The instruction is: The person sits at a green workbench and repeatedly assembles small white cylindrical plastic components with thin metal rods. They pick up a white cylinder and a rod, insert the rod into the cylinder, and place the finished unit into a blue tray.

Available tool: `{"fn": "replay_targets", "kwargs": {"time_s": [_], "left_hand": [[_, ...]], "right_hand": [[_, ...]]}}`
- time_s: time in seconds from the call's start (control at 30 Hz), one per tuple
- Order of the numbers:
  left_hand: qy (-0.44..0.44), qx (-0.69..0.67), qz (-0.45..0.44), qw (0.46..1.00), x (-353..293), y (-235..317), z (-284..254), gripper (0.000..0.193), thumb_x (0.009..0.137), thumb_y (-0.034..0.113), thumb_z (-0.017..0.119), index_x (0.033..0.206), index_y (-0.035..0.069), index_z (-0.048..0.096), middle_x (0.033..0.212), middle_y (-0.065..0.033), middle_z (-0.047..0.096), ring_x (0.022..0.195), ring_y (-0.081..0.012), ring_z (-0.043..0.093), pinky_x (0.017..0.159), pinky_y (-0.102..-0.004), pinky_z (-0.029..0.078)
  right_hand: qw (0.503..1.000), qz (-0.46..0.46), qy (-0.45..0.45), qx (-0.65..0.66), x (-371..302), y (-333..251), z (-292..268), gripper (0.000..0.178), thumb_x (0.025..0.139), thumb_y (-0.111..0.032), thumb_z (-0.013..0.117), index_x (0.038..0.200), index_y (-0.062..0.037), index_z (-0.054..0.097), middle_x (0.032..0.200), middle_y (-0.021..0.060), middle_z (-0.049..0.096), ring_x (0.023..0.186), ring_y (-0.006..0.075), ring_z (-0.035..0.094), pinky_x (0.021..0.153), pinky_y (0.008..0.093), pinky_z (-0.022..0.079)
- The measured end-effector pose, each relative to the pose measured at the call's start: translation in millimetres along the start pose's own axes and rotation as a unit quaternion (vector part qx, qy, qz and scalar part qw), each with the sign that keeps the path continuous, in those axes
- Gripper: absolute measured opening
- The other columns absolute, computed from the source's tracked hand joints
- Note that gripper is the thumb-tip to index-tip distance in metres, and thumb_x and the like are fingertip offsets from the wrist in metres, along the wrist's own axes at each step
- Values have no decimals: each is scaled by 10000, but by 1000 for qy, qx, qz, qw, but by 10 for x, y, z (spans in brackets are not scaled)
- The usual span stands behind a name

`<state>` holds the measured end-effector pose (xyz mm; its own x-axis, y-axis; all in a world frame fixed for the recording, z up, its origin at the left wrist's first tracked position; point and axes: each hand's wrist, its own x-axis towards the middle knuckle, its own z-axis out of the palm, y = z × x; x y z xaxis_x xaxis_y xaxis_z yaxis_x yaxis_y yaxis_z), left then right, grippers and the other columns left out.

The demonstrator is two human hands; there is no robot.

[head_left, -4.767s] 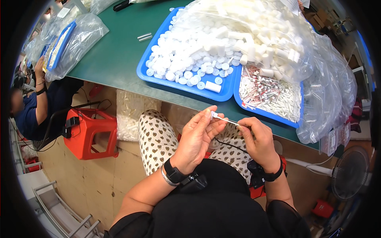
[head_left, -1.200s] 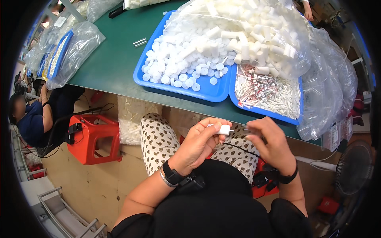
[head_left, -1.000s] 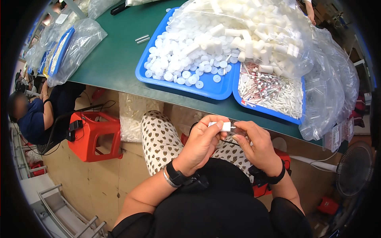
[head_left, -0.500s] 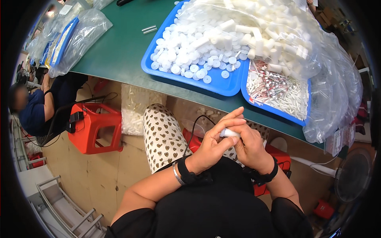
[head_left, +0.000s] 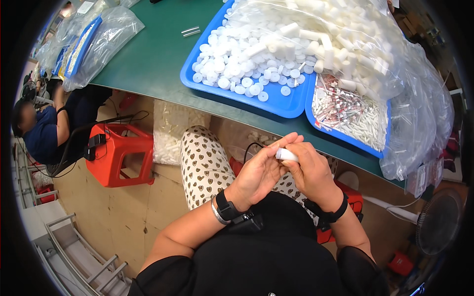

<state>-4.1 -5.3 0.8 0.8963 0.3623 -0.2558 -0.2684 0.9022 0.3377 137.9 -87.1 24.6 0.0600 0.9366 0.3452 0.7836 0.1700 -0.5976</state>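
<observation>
A short white cylinder (head_left: 287, 155) with a paler cap-like end is pinched between the thumb and fingers of my right hand (head_left: 313, 172), over my lap. My left hand (head_left: 257, 178) lies open beside it, palm turned up and fingers stretched out. The cylinder's end is close against the left fingers; whether they touch, I cannot tell. Beyond my hands, a blue tray (head_left: 281, 109) holds many white discs (head_left: 224, 82) and cream foam-like cylinders (head_left: 327, 54). A smaller blue tray (head_left: 340, 141) contains small white sticks (head_left: 368, 126) and thin reddish pieces (head_left: 340, 98).
Clear plastic bags (head_left: 414, 123) hang over the green table's (head_left: 143, 64) right edge. Two clear tubes (head_left: 191, 31) lie left of the large tray. A red stool (head_left: 121, 153) and a seated person (head_left: 42, 130) are at left, a fan (head_left: 438, 222) at right.
My right fingers have shifted up around the white cylinder, and it shows more plainly. My left thumb has come away from it, and the left palm has opened. The view has shifted slightly.
</observation>
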Motion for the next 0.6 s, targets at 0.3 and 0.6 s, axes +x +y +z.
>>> {"fn": "replay_targets", "kwargs": {"time_s": [0.3,0.6], "left_hand": [[5,-47,56,997,-44,-224,-62,515,1056,388,390,1480,97,356,1521,-74,380,1402,-249,366,1167,-436,331],[27,-23,34,999,-15,-82,-71,501,1062,447,328,1418,102,398,1524,-67,370,1399,-283,362,1152,-461,346]], "right_hand": [[998,47,-35,-16,-36,-138,130,165,930,-99,607,1066,-7,592,880,155,639,724,352,653,604,398,519],[994,89,8,57,-34,-132,250,233,921,-74,616,1125,-4,529,918,177,643,773,395,659,631,435,532]]}}
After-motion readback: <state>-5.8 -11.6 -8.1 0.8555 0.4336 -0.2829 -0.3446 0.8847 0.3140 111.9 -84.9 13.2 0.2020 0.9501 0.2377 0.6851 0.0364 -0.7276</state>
